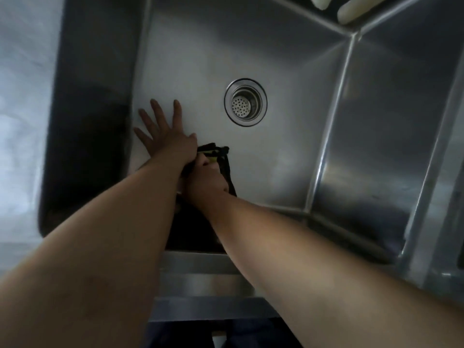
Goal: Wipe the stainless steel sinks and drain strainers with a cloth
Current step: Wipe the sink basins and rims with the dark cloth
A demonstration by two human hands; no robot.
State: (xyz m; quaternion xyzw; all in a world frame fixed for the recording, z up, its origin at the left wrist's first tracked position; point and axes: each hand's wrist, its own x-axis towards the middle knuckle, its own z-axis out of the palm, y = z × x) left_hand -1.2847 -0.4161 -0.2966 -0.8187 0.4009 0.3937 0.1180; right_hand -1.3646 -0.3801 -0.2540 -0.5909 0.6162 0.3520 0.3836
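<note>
Head view shows the left hand spread flat on the sink floor, fingers pointing to about eleven o'clock. Just beside it, the right hand curls around a dark cloth and pinches it. The drain strainer sits up at about one o'clock from both hands. I think the right hand is nearer, so it should wipe there.

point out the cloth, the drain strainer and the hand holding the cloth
cloth [227, 169]: head view, dark hanging fold.
drain strainer [241, 105]: head view, perforated basket.
right hand [207, 180]: head view, back of the hand.
</note>
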